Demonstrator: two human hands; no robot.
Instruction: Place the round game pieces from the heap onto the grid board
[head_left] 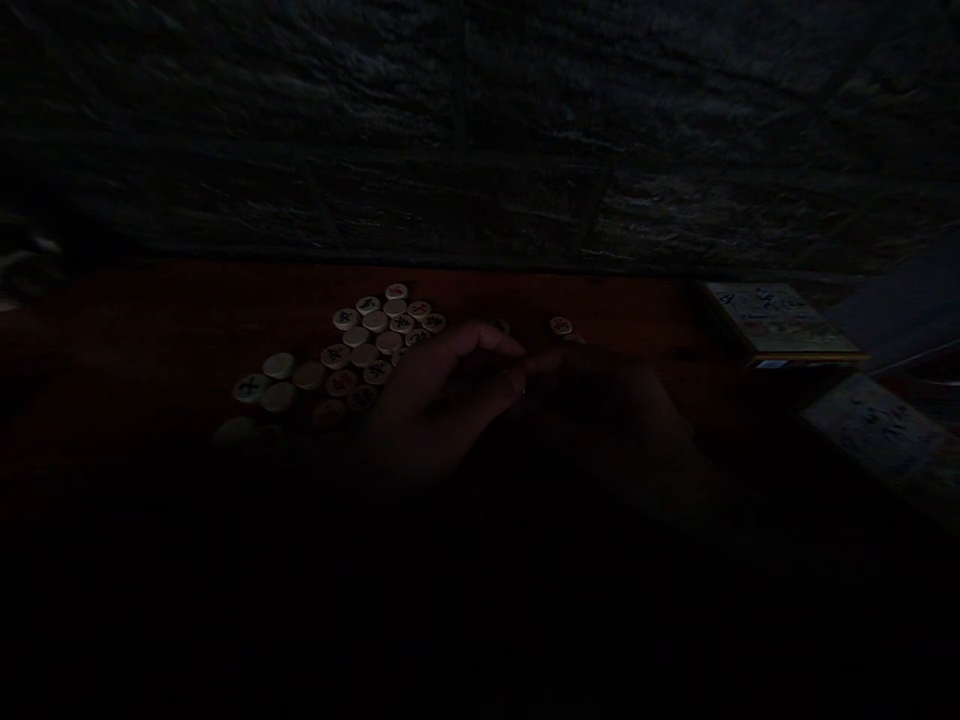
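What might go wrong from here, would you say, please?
The left hand is beside the pale, round game pieces, so it might nudge some out of place. The light is dim, so their red and black characters could be misread. The right hand is close to the left in deep shadow, so a fumble there might go unnoticed.

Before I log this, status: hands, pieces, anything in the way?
Left hand, right hand close together; grip too dark to tell. Round pieces clustered beside left hand. Left hand partly hides some.
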